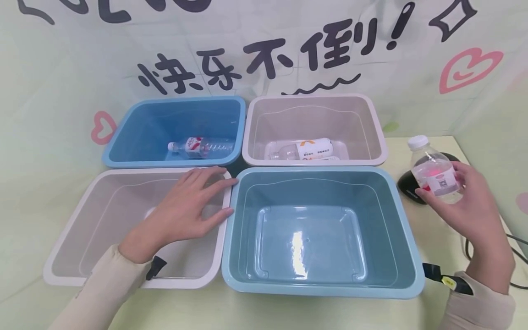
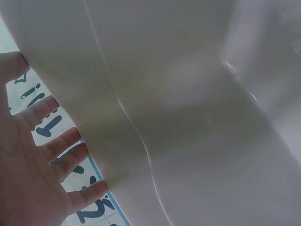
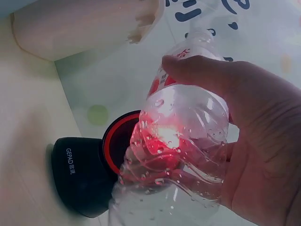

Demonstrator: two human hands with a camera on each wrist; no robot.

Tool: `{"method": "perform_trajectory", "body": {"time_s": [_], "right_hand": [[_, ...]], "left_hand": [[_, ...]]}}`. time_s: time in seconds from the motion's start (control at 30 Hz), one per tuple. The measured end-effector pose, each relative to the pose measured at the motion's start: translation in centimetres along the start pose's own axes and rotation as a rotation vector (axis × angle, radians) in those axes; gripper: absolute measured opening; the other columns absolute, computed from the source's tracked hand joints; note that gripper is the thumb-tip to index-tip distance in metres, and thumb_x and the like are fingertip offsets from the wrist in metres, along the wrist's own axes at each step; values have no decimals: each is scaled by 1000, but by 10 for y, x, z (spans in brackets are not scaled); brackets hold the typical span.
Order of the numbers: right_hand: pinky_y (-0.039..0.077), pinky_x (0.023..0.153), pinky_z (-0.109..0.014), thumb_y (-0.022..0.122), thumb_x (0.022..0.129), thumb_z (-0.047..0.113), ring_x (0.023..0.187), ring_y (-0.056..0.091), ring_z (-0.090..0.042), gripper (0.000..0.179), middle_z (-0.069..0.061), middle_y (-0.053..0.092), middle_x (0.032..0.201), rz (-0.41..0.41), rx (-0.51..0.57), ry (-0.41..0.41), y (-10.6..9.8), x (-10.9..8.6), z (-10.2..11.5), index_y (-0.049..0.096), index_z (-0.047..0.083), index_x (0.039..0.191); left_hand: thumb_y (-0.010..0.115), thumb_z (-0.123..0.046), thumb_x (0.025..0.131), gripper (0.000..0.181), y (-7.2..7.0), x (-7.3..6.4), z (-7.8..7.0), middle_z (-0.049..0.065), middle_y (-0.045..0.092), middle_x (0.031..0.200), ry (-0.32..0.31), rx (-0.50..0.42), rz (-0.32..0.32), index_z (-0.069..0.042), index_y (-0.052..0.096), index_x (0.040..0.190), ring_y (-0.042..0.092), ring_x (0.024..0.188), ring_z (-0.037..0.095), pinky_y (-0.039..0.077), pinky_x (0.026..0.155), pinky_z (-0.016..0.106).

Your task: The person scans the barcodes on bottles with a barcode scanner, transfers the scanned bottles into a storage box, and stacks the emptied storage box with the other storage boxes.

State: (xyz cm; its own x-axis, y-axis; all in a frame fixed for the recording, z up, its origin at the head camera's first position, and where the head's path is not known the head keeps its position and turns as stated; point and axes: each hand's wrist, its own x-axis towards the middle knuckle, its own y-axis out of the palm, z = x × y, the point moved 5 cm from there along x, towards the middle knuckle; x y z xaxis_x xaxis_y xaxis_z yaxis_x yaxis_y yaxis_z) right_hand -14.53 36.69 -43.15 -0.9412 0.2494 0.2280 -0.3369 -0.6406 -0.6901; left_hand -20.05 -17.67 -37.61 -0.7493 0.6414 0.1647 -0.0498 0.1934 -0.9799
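Observation:
At the right, my right hand (image 1: 478,206) grips a clear plastic bottle (image 1: 431,165) with a white cap and a red-and-white label. In the right wrist view, red light glows on the bottle (image 3: 202,113) in front of a black scanner (image 3: 80,174) on a stand. My left hand (image 1: 177,211) spreads its relaxed fingers over the front left greyish-pink bin (image 1: 78,229), fingertips at its right rim. In the left wrist view the left hand (image 2: 37,160) has nothing in its grasp. Part of that bin's inside is hidden under the hand and forearm.
A teal bin (image 1: 307,293) stands at front right. Behind it, a pinkish bin (image 1: 315,96) contains bottles with white labels. The blue bin (image 1: 177,103) at back left holds a red-labelled bottle (image 1: 198,147). A black cable (image 1: 519,256) lies at the right.

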Motion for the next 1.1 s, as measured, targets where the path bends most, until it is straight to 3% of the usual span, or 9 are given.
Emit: {"method": "perform_trajectory", "body": {"time_s": [0.17, 0.23, 0.43, 0.63, 0.87, 1.1], "right_hand": [[33, 78, -11, 92, 82, 22, 103, 36, 7, 88, -15, 54, 127, -30, -46, 4, -1, 2, -1, 47, -4, 152], [34, 76, -14, 93, 80, 21, 103, 34, 7, 88, -23, 54, 131, -36, -58, 3, -1, 3, -1, 48, -5, 150], [36, 74, -10, 95, 77, 19, 96, 39, 7, 85, -22, 58, 127, -21, -59, -13, 1, 4, 0, 52, -5, 146], [34, 78, -12, 95, 77, 20, 101, 36, 5, 87, -24, 56, 132, -4, -68, -5, 5, 5, 4, 50, -5, 147], [36, 75, -11, 97, 75, 21, 95, 40, 6, 84, -18, 59, 123, -22, -64, -19, 8, 7, 13, 54, -5, 143], [34, 76, -16, 98, 74, 26, 99, 38, -1, 92, -24, 57, 129, -11, -90, 17, 10, 6, 14, 51, -5, 146]], "left_hand": [[69, -55, 94, 64, 1, 0, 0, 8, 52, 156, -4, -6, 4, -29, 58, 151, 46, 147, 31, 35, 125, 61], [69, -55, 94, 64, 0, 0, 0, 8, 53, 156, -3, -7, 0, -29, 58, 151, 46, 147, 31, 35, 125, 61], [69, -56, 94, 64, 0, 0, 0, 8, 53, 155, 5, -3, -9, -29, 58, 151, 47, 146, 31, 35, 125, 60], [68, -57, 95, 64, 0, 0, 0, 9, 53, 155, 14, 6, -13, -29, 58, 151, 46, 147, 31, 35, 125, 60], [68, -57, 95, 64, 1, 0, 1, 8, 53, 155, 18, 6, -18, -30, 58, 151, 47, 146, 30, 35, 125, 59], [68, -58, 95, 64, 1, 0, 1, 8, 53, 154, 17, 8, -18, -30, 58, 151, 47, 146, 30, 35, 125, 59]]}}
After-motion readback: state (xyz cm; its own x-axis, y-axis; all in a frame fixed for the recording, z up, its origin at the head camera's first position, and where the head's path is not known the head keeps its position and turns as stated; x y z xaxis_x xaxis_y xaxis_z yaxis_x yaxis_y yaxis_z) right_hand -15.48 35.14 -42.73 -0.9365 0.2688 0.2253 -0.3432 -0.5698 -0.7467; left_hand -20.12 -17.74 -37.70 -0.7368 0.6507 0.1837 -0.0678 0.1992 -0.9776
